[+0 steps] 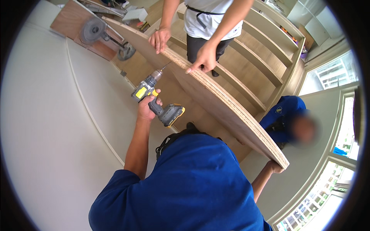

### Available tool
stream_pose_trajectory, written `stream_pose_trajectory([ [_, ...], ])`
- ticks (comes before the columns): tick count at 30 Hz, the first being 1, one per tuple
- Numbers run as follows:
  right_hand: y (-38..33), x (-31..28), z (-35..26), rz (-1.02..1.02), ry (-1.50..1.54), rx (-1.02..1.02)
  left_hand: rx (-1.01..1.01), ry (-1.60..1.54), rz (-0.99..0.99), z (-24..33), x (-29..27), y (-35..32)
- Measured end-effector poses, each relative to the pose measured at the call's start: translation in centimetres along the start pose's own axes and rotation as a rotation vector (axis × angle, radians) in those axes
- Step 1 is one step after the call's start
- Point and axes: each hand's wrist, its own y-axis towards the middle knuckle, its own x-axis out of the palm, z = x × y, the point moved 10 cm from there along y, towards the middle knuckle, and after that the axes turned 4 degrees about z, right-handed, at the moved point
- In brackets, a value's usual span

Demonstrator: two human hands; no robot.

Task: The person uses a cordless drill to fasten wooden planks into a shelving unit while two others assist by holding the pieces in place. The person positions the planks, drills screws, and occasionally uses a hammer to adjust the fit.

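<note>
Left hand grips a yellow-grey drill, fingers wrapped tight round the handle, bit aimed up at the face of a big ply panel just below its top edge. Right hand is at the panel's near corner, touching from below; fingers hidden behind the ply, so can't tell how far they close.

Around: a 2nd person in white top and dark apron stands behind the panel, w/ both hands on its top edge, close to either side of the bit. A 3rd person in a blue shirt crouches low on the right, partly hidden by the panel. The wearer's own blue-shirted shoulder fills the lower middle and blocks the view beneath.

Edges/room: panel's layered edge runs diagonally from upper left to lower right. Behind it a wooden shelf unit w/ several long shelves, close up. Open space lies to the left, along the wall.

Room: pale wall w/ thin trim line on the left; saw on a board up top left; bright windows on the right.
</note>
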Motion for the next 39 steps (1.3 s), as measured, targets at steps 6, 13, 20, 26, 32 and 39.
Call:
stream_pose_trajectory([
  [6,0.9,0.3,-1.3,0.066,0.033,-0.015,-0.068,-0.013,-0.038,-0.6,1.4,0.4],
  [13,1.7,0.0,0.1,0.083,0.018,-0.039,-0.013,0.133,-0.096,1.2,0.9,1.2],
  [20,3.1,-1.3,0.2,0.093,0.005,-0.007,0.002,0.146,-0.064,1.7,0.8,1.0],
  [26,0.9,-0.3,-1.7,0.158,-0.074,-0.07,0.015,0.211,-0.024,1.9,0.5,1.5],
  [32,3.1,-1.7,-1.2,0.061,-0.068,-0.066,0.024,0.228,-0.033,2.4,1.6,1.2],
  [39,1.6,-1.1,-1.4,0.117,-0.049,-0.034,0.061,0.293,-0.092,3.0,2.0,1.3],
])
